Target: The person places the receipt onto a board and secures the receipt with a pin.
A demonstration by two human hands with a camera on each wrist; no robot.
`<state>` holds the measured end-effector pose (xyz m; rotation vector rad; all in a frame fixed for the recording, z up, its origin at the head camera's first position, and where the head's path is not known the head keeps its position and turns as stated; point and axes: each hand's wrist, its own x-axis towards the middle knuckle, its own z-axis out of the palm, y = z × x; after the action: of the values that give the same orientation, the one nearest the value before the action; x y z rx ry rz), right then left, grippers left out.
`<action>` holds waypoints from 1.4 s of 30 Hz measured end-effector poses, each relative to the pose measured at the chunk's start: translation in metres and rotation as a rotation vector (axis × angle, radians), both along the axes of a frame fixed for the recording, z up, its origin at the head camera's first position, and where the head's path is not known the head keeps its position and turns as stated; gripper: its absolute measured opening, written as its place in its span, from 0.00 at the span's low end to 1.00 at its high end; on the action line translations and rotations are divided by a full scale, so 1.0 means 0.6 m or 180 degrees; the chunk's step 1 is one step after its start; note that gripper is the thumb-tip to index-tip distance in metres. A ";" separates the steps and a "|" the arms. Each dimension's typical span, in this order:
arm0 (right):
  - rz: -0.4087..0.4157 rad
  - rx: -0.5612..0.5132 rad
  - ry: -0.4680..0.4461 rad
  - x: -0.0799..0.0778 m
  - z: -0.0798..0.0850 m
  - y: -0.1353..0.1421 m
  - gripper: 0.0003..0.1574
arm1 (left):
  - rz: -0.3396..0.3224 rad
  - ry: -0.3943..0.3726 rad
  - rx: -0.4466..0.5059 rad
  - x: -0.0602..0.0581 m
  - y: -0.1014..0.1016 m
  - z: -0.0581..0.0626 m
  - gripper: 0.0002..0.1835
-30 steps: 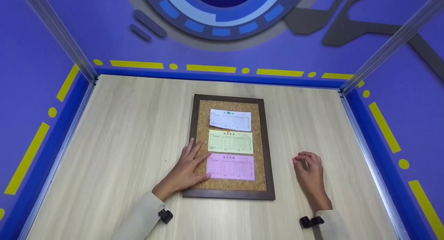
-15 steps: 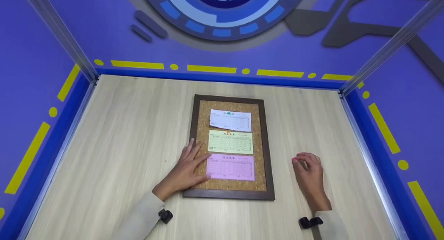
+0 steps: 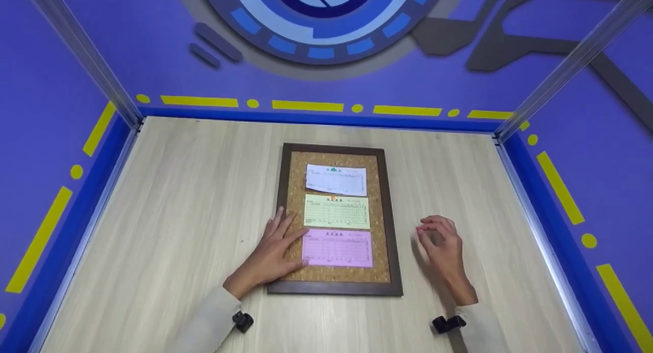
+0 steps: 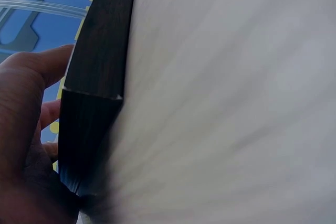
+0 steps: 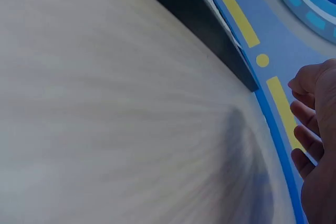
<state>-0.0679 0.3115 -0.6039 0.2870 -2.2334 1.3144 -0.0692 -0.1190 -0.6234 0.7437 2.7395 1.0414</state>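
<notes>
A cork board [image 3: 336, 275] in a dark brown frame lies flat on the table. Three printed slips are spread down it: white [image 3: 336, 182] at the top, pale green [image 3: 336, 213] in the middle, pink [image 3: 336, 250] below. A green pin [image 3: 333, 169] marks the white slip, an orange pin [image 3: 332, 197] the green one. My left hand [image 3: 268, 256] rests spread over the board's left side, thumb and a finger touching the pink slip's left edge. To the right of the board, my right hand [image 3: 445, 248] pinches a small pink pushpin [image 3: 419, 230], mostly hidden by fingertips.
The light wooden table [image 3: 194, 190] extends on both sides of the board. Blue-purple walls [image 3: 326, 82] with yellow markings enclose it at the back and sides. Metal posts [image 3: 571, 62] stand at the back corners. Each wrist carries a small black camera [image 3: 243, 321].
My right hand has moved slightly left, toward the board, with the pink pushpin between its fingertips. The left hand stays on the board; the head view has shifted a little.
</notes>
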 end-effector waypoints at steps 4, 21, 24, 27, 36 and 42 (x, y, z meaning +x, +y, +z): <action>0.0115 -0.0049 0.0011 -0.004 0.018 -0.019 0.10 | 0.0022 -0.0011 0.0021 -0.001 -0.001 0.000 0.42; 0.0570 -0.0039 -0.0068 -0.020 0.044 -0.083 0.07 | 0.0001 0.0057 0.0043 -0.001 -0.001 -0.001 0.41; 0.0623 -0.0056 -0.0149 -0.023 0.046 -0.097 0.06 | 0.0003 0.0057 0.0060 0.000 -0.001 -0.001 0.41; 0.0665 -0.0082 -0.0229 -0.029 0.036 -0.105 0.08 | 0.0001 0.0045 0.0057 0.001 -0.001 -0.001 0.42; 0.0907 0.0083 -0.0475 -0.042 0.006 -0.114 0.07 | -0.0018 0.0048 0.0089 0.004 -0.001 -0.005 0.42; 0.1054 0.0099 -0.0537 -0.049 0.011 -0.128 0.07 | 0.0000 0.0055 0.0071 0.000 -0.001 -0.003 0.42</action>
<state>-0.0974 0.2348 -0.5973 0.5992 -2.4241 1.5220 -0.0692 -0.1198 -0.6252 0.7595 2.7467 1.0721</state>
